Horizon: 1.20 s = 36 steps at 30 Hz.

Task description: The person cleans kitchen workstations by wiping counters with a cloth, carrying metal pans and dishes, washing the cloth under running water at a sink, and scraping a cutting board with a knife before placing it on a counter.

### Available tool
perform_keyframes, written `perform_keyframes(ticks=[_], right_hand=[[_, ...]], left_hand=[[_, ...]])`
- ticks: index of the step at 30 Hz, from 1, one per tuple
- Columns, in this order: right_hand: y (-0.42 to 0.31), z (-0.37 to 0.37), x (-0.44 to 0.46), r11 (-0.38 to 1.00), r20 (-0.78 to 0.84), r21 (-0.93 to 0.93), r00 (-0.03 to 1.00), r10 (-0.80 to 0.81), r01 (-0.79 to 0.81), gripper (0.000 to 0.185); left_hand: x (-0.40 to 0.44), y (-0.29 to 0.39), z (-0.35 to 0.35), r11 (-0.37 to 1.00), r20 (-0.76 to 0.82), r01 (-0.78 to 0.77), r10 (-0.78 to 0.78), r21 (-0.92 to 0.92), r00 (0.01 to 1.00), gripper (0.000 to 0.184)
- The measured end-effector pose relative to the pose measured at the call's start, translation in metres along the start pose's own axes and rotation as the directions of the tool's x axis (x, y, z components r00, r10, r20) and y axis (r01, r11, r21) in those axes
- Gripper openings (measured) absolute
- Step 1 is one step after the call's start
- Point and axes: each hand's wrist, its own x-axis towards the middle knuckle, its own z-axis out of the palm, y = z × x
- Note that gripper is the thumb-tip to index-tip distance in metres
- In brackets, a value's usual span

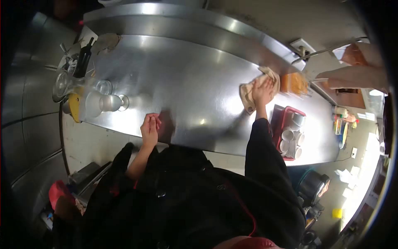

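Observation:
My right hand (264,92) presses a beige cloth (247,96) against the steel counter (199,83), near the back right. Its fingers rest over the cloth, and folds stick out behind and to the left. Over the counter's front edge is my left hand (150,128), with its fingers curled in loosely and nothing visible in them. Left of it, a glass goblet (111,103) lies on its side beside a clear glass carafe (78,85), also lying down.
A red crate (286,120) of white cups (287,133) stands to the right of my right forearm. Behind it sits an orange container (292,83). Dark bottles (84,58) and a yellow object (74,107) are at the left end. A raised steel ledge (186,29) runs along the back.

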Motion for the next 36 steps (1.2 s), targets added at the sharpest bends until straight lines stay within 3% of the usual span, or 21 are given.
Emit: perform_keyframes(ticks=[3, 5, 8, 12, 14, 15, 16, 17, 19, 20, 21, 22, 23, 24, 25, 27, 30, 32, 33, 35, 36], right_hand=[[0.005, 0.052, 0.020, 0.987, -0.160, 0.006, 0.974, 0.161, -0.163, 0.075], [-0.066, 0.033, -0.011, 0.995, -0.082, 0.035, 0.992, 0.097, -0.094, 0.067], [-0.200, -0.009, -0.090, 0.925, -0.042, 0.149, 0.937, -0.348, 0.350, 0.044], [-0.315, -0.026, -0.134, 0.295, -0.380, 0.456, 0.483, -0.789, 0.840, 0.021], [-0.337, -0.012, -0.093, 0.003, -0.042, 0.998, 0.712, -0.701, 0.063, 0.019], [-0.342, -0.005, -0.081, -0.143, 0.199, 0.895, 0.665, -0.720, -0.423, 0.018], [-0.331, -0.038, -0.059, -0.197, 0.288, 0.832, 0.708, -0.645, -0.519, 0.018], [-0.307, -0.073, -0.040, 0.020, 0.140, 0.987, 0.808, -0.572, -0.157, 0.021], [-0.242, -0.045, 0.004, -0.462, -0.110, 0.883, 0.917, -0.384, -0.088, 0.032], [-0.206, -0.106, 0.021, -0.609, -0.085, 0.770, 0.915, -0.395, -0.191, 0.034], [-0.191, -0.124, 0.031, -0.339, -0.282, 0.929, 0.879, -0.385, 0.150, 0.039], [-0.175, -0.141, 0.042, 0.148, -0.476, 0.821, 0.803, -0.359, 0.552, 0.045], [-0.160, -0.158, 0.052, 0.474, -0.641, 0.530, 0.698, -0.319, 0.703, 0.052], [-0.151, -0.132, 0.082, 0.522, -0.715, 0.242, 0.514, -0.474, 0.818, 0.054], [-0.155, -0.119, 0.095, 0.611, -0.665, 0.069, 0.493, -0.561, 0.789, 0.057], [-0.177, -0.100, 0.109, 0.679, -0.527, -0.297, 0.478, -0.703, 0.672, 0.061], [-0.249, -0.077, 0.096, 0.826, -0.202, -0.134, 0.800, -0.564, 0.548, 0.071], [-0.314, -0.066, 0.086, 0.629, -0.263, -0.356, 0.572, -0.777, 0.691, 0.067], [-0.355, -0.093, 0.066, 0.579, -0.207, -0.243, 0.542, -0.815, 0.778, 0.059], [-0.453, -0.110, 0.050, 0.483, 0.145, -0.194, 0.512, -0.847, 0.854, 0.062], [-0.484, -0.072, 0.050, 0.335, -0.189, -0.681, 0.286, -0.940, 0.652, 0.060]], left_hand=[[-0.015, 0.003, -0.011, 0.994, -0.018, -0.071, 0.070, -0.086, 0.997, 0.021], [-0.023, -0.008, -0.020, 0.993, -0.056, -0.116, 0.115, -0.011, 0.992, 0.021], [-0.028, -0.029, -0.024, 0.986, -0.136, -0.144, 0.154, 0.079, 0.979, 0.018], [-0.013, -0.052, -0.025, 0.857, -0.187, -0.344, 0.437, 0.382, 0.880, 0.016], [-0.007, -0.059, -0.026, 0.841, -0.219, -0.352, 0.467, 0.411, 0.857, 0.015], [-0.010, -0.062, -0.024, 0.837, -0.237, -0.345, 0.471, 0.425, 0.850, 0.014], [-0.009, -0.054, -0.025, 0.776, -0.238, -0.398, 0.558, 0.489, 0.795, 0.014], [-0.007, -0.051, -0.026, 0.761, -0.253, -0.392, 0.574, 0.517, 0.779, 0.015], [-0.008, -0.050, -0.027, 0.741, -0.283, -0.371, 0.591, 0.559, 0.755, 0.017], [-0.003, -0.050, -0.029, 0.690, -0.264, -0.354, 0.621, 0.632, 0.738, 0.018], [-0.001, -0.052, -0.029, 0.698, -0.281, -0.344, 0.616, 0.628, 0.736, 0.018], [-0.001, -0.056, -0.030, 0.706, -0.295, -0.334, 0.609, 0.624, 0.736, 0.018], [-0.002, -0.059, -0.031, 0.714, -0.308, -0.322, 0.601, 0.622, 0.737, 0.019], [-0.002, -0.061, -0.032, 0.726, -0.308, -0.322, 0.589, 0.607, 0.747, 0.018], [-0.004, -0.062, -0.032, 0.738, -0.306, -0.319, 0.575, 0.594, 0.759, 0.018], [-0.004, -0.067, -0.033, 0.745, -0.298, -0.326, 0.569, 0.582, 0.766, 0.018], [-0.005, -0.077, -0.032, 0.778, -0.328, -0.297, 0.532, 0.553, 0.781, 0.018], [-0.003, -0.074, -0.032, 0.769, -0.320, -0.311, 0.546, 0.558, 0.774, 0.019], [-0.002, -0.071, -0.033, 0.761, -0.317, -0.317, 0.556, 0.567, 0.768, 0.019], [0.002, -0.071, -0.035, 0.741, -0.315, -0.339, 0.588, 0.580, 0.745, 0.020], [0.000, -0.071, -0.035, 0.732, -0.310, -0.348, 0.599, 0.585, 0.738, 0.021]])
